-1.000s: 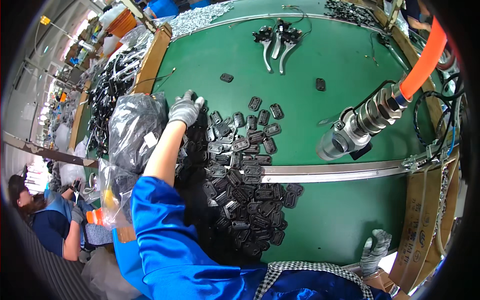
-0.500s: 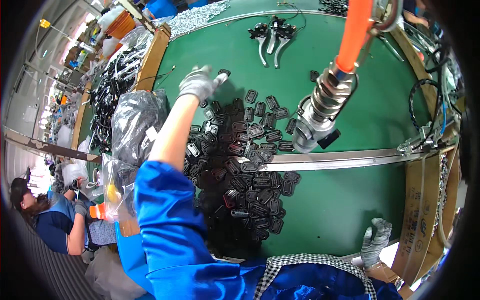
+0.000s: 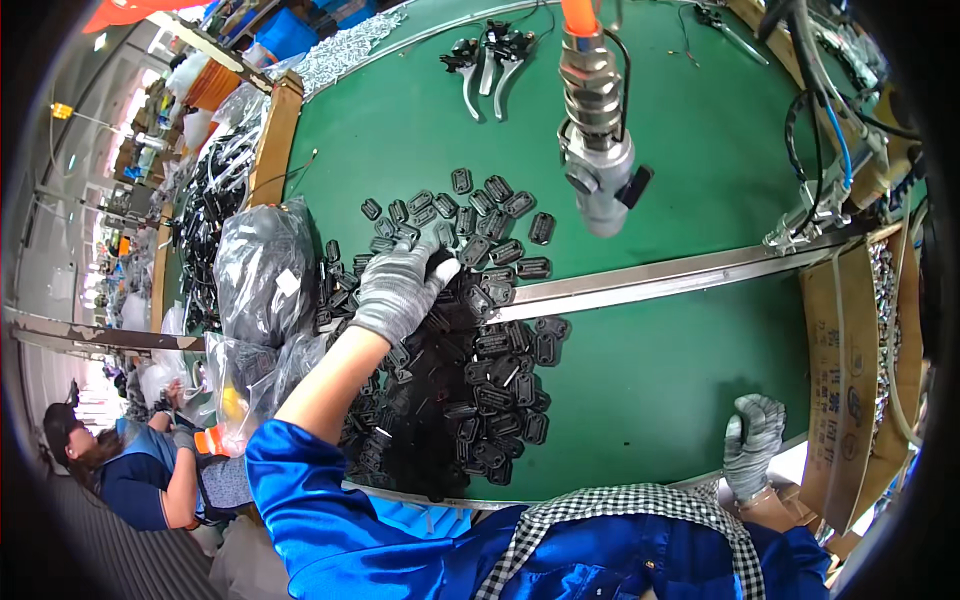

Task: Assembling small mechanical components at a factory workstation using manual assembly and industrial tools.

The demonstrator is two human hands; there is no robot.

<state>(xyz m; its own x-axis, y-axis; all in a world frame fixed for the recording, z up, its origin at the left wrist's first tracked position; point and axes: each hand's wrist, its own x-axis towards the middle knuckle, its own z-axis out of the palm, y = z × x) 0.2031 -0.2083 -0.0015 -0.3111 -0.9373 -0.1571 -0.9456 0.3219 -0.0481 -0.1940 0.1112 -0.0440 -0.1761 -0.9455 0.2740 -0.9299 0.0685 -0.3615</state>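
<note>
Gloved left hand (image 3: pixel 400 288) flat, fingers spread, on heap of small black plastic parts (image 3: pixel 470 350) mid green table (image 3: pixel 680 360). Gloved right hand (image 3: pixel 755 445) loosely curled on near table edge, empty. Clear plastic bag (image 3: pixel 262 270), white square label, left of heap.

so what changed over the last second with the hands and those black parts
The left hand, gloved, reached up the green table, then drew back onto the pile of black parts, palm down; whether it grips one cannot be told. The hanging tool now sits further left and more upright in view. The right hand stayed at the table's near edge.
</note>
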